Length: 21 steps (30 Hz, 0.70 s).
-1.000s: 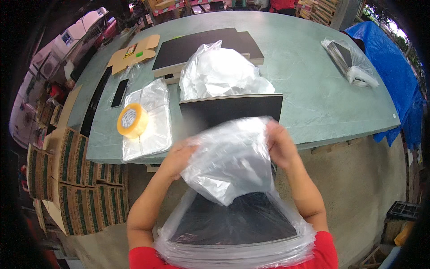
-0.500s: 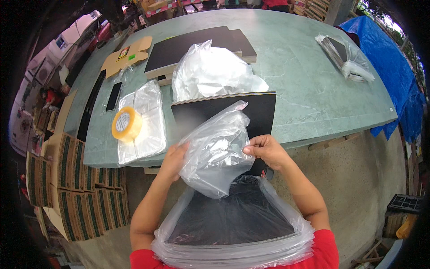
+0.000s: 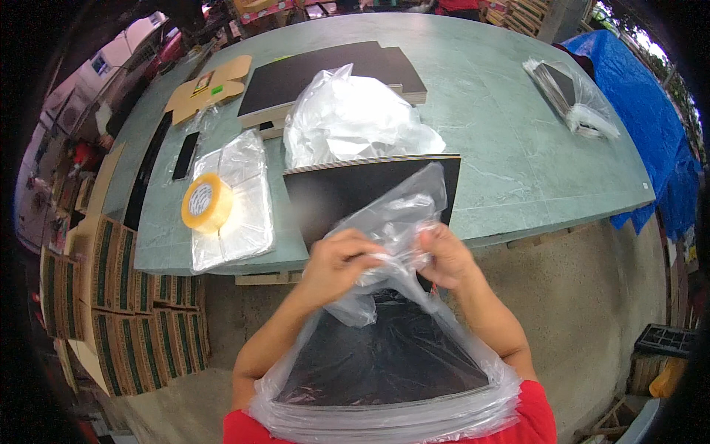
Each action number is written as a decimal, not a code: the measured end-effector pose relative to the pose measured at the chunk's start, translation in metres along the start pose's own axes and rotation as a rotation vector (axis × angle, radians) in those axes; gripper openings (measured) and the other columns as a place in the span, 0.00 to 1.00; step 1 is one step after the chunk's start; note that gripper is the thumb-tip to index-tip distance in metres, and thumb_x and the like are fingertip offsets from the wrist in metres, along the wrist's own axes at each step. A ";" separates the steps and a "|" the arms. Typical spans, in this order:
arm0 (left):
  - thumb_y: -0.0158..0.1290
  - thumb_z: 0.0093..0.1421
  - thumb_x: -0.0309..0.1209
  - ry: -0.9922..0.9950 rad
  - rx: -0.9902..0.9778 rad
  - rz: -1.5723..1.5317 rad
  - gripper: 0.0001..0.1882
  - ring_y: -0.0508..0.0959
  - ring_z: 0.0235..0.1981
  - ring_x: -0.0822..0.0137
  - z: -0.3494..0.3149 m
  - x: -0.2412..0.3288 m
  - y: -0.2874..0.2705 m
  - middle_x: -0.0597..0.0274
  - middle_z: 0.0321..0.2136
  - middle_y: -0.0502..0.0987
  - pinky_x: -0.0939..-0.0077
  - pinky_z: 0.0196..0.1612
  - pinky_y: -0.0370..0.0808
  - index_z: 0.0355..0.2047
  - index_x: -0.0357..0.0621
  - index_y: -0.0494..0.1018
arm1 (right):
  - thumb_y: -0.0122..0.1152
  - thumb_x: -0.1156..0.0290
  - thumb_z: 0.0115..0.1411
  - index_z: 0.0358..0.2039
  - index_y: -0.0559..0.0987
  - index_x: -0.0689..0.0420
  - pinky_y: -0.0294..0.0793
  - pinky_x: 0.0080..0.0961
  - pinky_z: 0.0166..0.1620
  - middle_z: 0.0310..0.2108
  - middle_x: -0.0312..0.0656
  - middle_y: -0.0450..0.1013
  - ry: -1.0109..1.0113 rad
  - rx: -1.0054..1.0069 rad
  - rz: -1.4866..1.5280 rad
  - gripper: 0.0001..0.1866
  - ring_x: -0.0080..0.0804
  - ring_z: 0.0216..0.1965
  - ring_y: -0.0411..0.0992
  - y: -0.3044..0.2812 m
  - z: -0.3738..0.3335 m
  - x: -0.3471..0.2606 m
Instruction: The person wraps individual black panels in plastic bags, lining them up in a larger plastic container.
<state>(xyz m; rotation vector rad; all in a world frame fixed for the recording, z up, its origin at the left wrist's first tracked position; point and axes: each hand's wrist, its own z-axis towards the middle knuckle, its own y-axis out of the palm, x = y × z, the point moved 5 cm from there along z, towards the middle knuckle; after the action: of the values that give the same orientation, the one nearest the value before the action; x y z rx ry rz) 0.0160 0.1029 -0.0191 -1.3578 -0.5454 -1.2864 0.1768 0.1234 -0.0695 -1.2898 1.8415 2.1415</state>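
Observation:
My left hand (image 3: 340,265) pinches a gathered part of a clear plastic bag (image 3: 413,203). Slightly higher on the right, my right hand (image 3: 447,257) is closed on the same bag, its fingers partly blurred. Below my hands, close to my body, lies a stack of black panels in clear plastic (image 3: 381,362), its wrapping bunched along the sides and near edge. Some of the film reaches up from the stack toward my hands. Behind the bag a black board (image 3: 325,196) stands upright at the table's near edge; my hands hide its lower part.
On the green table (image 3: 503,148) sit a heap of crumpled clear plastic (image 3: 355,118), dark boards (image 3: 318,78), flat plastic bags (image 3: 248,192) under a tape roll (image 3: 207,202), a phone (image 3: 186,156), cardboard (image 3: 211,89) and bagged panels (image 3: 566,92). Cartons (image 3: 151,348) stand at left.
Both hands have drawn closer together, the left moving right. The bag, spread between them before, is now bunched and twisted, with its top pulled up to the right.

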 end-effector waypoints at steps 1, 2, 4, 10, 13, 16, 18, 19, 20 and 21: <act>0.55 0.45 0.27 -0.044 0.054 0.029 0.11 0.71 0.25 0.70 -0.012 -0.021 -0.014 0.59 0.24 0.71 0.79 0.29 0.67 0.31 0.38 0.73 | 0.59 0.69 0.49 0.29 0.75 0.60 0.69 0.19 0.30 0.28 0.39 0.72 -0.027 -0.012 0.125 0.09 0.24 0.26 0.70 -0.013 -0.006 -0.010; 0.54 0.47 0.27 -0.095 0.113 0.062 0.09 0.71 0.25 0.70 -0.036 -0.044 -0.033 0.60 0.24 0.72 0.80 0.29 0.67 0.29 0.37 0.73 | 0.57 0.70 0.50 0.27 0.75 0.60 0.70 0.21 0.30 0.27 0.39 0.72 -0.100 0.049 0.167 0.07 0.25 0.26 0.70 -0.019 -0.018 -0.025; 0.48 0.49 0.24 -0.467 0.343 -0.104 0.08 0.71 0.26 0.73 -0.098 -0.103 -0.076 0.63 0.26 0.72 0.81 0.30 0.68 0.30 0.37 0.72 | 0.58 0.71 0.50 0.25 0.74 0.59 0.69 0.21 0.30 0.26 0.38 0.71 -0.066 0.158 -0.050 0.06 0.24 0.25 0.69 -0.025 -0.035 -0.048; 0.43 0.50 0.21 -0.199 0.872 -0.138 0.05 0.69 0.21 0.76 -0.091 -0.053 -0.122 0.63 0.20 0.69 0.83 0.29 0.69 0.27 0.39 0.66 | 0.61 0.71 0.47 0.19 0.71 0.58 0.65 0.17 0.26 0.20 0.33 0.69 0.099 0.187 -0.520 0.08 0.18 0.22 0.66 -0.015 -0.015 -0.017; 0.50 0.46 0.25 -0.003 0.362 -0.009 0.07 0.68 0.16 0.73 -0.038 0.009 -0.050 0.66 0.17 0.67 0.80 0.23 0.68 0.28 0.42 0.66 | 0.62 0.70 0.46 0.18 0.70 0.57 0.62 0.15 0.25 0.18 0.31 0.68 0.060 0.057 -0.412 0.09 0.16 0.21 0.64 0.012 0.004 0.001; 0.55 0.47 0.32 -0.152 0.023 0.077 0.10 0.70 0.24 0.77 -0.010 0.037 -0.004 0.67 0.18 0.71 0.84 0.28 0.65 0.24 0.38 0.70 | 0.63 0.68 0.46 0.17 0.70 0.55 0.62 0.13 0.24 0.18 0.30 0.67 0.027 0.049 -0.292 0.11 0.15 0.20 0.64 0.028 0.010 0.013; 0.55 0.48 0.31 -0.177 0.044 -0.042 0.09 0.70 0.25 0.78 -0.003 0.029 0.004 0.65 0.19 0.72 0.84 0.29 0.65 0.25 0.37 0.71 | 0.63 0.64 0.45 0.18 0.70 0.55 0.62 0.13 0.24 0.18 0.30 0.68 0.044 0.047 -0.175 0.12 0.16 0.20 0.64 0.030 0.011 0.022; 0.55 0.48 0.31 -0.190 0.055 -0.102 0.09 0.70 0.25 0.78 -0.002 0.024 0.006 0.64 0.20 0.72 0.84 0.29 0.65 0.25 0.37 0.71 | 0.63 0.64 0.46 0.19 0.71 0.56 0.63 0.13 0.24 0.18 0.31 0.68 0.054 0.050 -0.150 0.12 0.16 0.20 0.64 0.029 0.010 0.024; 0.54 0.49 0.30 -0.185 0.045 -0.099 0.08 0.70 0.25 0.78 -0.004 0.022 0.006 0.64 0.20 0.73 0.84 0.29 0.65 0.25 0.37 0.71 | 0.63 0.64 0.46 0.19 0.71 0.56 0.63 0.14 0.24 0.18 0.31 0.68 0.063 0.052 -0.125 0.12 0.17 0.20 0.65 0.029 0.009 0.025; 0.54 0.49 0.29 -0.180 0.038 -0.097 0.07 0.70 0.25 0.78 -0.006 0.020 0.006 0.64 0.21 0.73 0.83 0.30 0.66 0.26 0.37 0.72 | 0.62 0.63 0.46 0.20 0.71 0.56 0.64 0.14 0.24 0.19 0.32 0.68 0.076 0.054 -0.101 0.12 0.18 0.20 0.65 0.028 0.009 0.026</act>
<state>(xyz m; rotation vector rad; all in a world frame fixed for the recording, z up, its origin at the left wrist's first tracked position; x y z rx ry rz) 0.0252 0.0886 -0.0053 -1.4390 -0.7643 -1.2314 0.1401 0.1104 -0.0628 -1.4384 1.8054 2.0058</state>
